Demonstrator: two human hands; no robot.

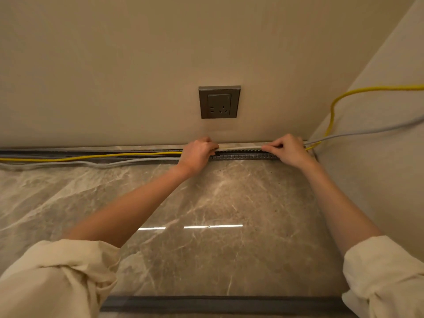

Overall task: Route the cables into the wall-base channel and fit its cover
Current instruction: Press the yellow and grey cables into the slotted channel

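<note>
Channel: a dark grey slotted cable channel [241, 154] is seen along the wall base, at the far edge of the marble floor [206, 203].
Cables: a yellow cable [91, 156] and a grey cable [103, 164] are laid beside it.
Left hand [198, 153]: curled around the cables.
Right hand [288, 150]: cables pinched.
Cover: a dark strip [218, 304] is seen at the floor's near edge.
Socket [219, 102]: no writing readable.

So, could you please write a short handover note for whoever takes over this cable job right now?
Left hand and right hand both grip the cables at the channel under the socket, holding a short stretch over the slot.
Yellow cable and grey cable lie loose along the wall base to the left; both rise up the right-hand wall.
Done: no stretch plainly seated.
Left: press both cables in along the whole run, then fit the cover, lying on the floor nearest the person.
</note>
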